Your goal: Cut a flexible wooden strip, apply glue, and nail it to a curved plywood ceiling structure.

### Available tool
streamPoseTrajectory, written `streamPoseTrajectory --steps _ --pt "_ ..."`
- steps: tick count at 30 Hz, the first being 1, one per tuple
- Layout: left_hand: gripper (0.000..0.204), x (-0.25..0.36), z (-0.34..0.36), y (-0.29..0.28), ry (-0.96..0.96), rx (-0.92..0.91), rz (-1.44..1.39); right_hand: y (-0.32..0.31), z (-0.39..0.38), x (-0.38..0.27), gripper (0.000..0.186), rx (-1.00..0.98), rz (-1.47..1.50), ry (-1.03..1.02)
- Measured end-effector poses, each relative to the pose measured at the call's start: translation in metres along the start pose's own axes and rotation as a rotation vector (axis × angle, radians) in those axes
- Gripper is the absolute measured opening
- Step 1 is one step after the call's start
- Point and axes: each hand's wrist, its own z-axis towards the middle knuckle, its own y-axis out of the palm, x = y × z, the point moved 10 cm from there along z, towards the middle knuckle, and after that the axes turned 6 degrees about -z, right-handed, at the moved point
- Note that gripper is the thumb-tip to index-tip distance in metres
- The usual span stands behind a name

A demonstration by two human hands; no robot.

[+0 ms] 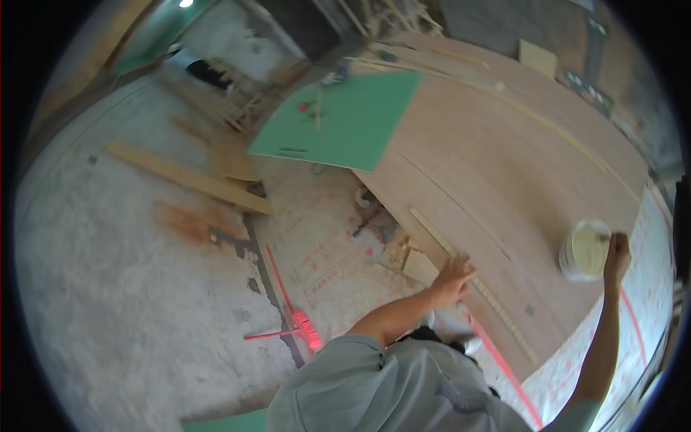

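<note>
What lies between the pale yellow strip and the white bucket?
In the head view, brown board lies between the pale yellow strip and the white bucket, marked by a thin dark line and a small dark patch too blurred to identify.

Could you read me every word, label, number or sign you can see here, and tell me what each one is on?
None can be read with certainty:
Red printing on the pale floor covering: too blurred.
Small dark marking near the edge of the green board: too small.
White bucket: I cannot tell whether its side bears lettering.
</note>
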Motion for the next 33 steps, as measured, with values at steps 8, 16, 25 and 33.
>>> streamPoseTrajectory --steps 8,16,25,33 --pt "0.067 -0.004 0.004 0.019 -0.040 -0.151 0.023 0.049 -0.016 0.021 0.018 -0.103 -0.222 -0.082" --pt "0.072 -0.006 0.007 0.021 -0.035 -0.159 0.065 0.048 -0.016 0.008 0.023 -0.225 -0.378 0.043" --pt "0.073 -0.006 0.003 0.019 -0.037 -0.194 0.058 0.015 -0.039 0.136 0.032 0.015 0.594 0.605" --pt "0.077 -0.010 0.003 0.025 -0.062 -0.256 0.049 0.053 -0.139 0.154 0.017 0.098 1.392 0.700"
